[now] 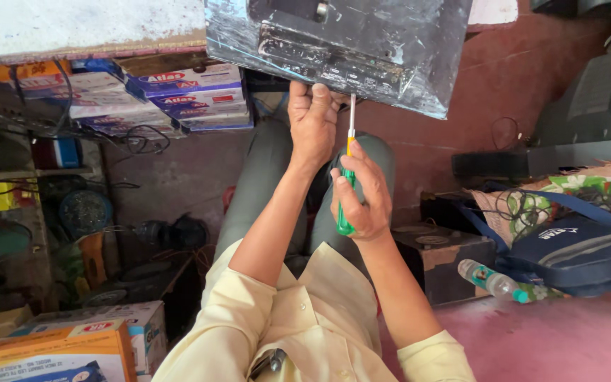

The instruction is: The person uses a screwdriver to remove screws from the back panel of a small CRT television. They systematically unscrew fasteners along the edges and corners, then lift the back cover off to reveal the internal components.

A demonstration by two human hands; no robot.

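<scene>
A black metal device casing point(362, 42), scratched and shiny, fills the top middle of the view. My left hand point(312, 120) grips its lower edge, fingers curled over the rim. Just to the right, my right hand point(358, 201) is closed around the handle of a green and yellow screwdriver point(348, 177). The thin metal shaft points up, and its tip touches the casing's lower edge beside my left hand. Both arms reach up from pale yellow sleeves, over my grey-trousered legs.
Flat boxes point(178, 95) are stacked at the upper left, with loose cables below them. Cardboard cartons point(72, 343) stand at the lower left. At the right lie a dark blue bag point(574, 251), a plastic bottle point(493, 279), a dark box point(440, 258) and an old monitor point(602, 99).
</scene>
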